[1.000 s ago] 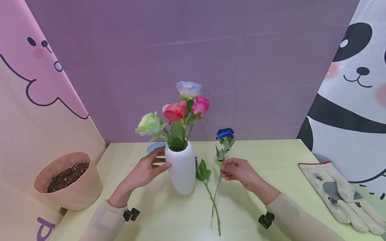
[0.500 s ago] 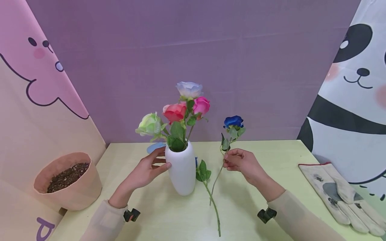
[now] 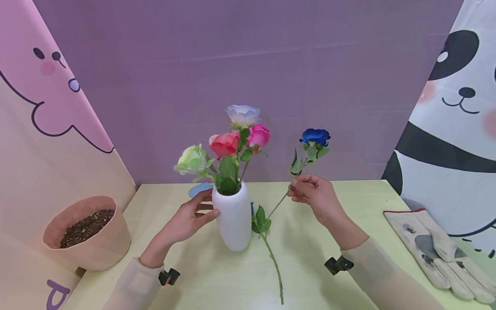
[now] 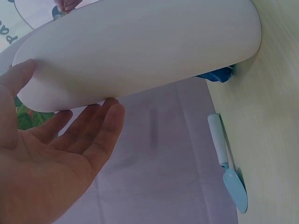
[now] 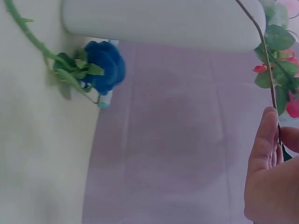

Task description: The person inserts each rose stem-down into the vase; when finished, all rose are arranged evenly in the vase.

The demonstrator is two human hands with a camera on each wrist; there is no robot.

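A white vase (image 3: pixel 232 219) stands upright on the table, holding several artificial roses: pale green (image 3: pixel 191 160), coral (image 3: pixel 224 144), bright pink (image 3: pixel 258 135) and pale blue-white (image 3: pixel 243 115). My left hand (image 3: pixel 193 215) holds its upper left side, thumb in front and fingers behind, as the left wrist view also shows. My right hand (image 3: pixel 315 196) pinches the thin stem of a dark blue rose (image 3: pixel 315 137), just below its leaves. That stem slants down left toward the vase. A second blue rose (image 5: pixel 105 66) lies on the table, its bloom mostly behind the vase in the head view; its green stem (image 3: pixel 276 262) points forward.
At the left stands a pink pot (image 3: pixel 104 241) with dark soil (image 3: pixel 87 224). A light blue trowel (image 4: pixel 234 189) lies behind the vase, near the back edge. White patterned gloves (image 3: pixel 434 254) lie at the right edge. Purple cloth (image 3: pixel 329 86) hangs behind the table.
My right hand has risen and moved right with the blue rose, and its stem now tilts more, the lower end swung toward the vase. My left hand and the vase stay put.
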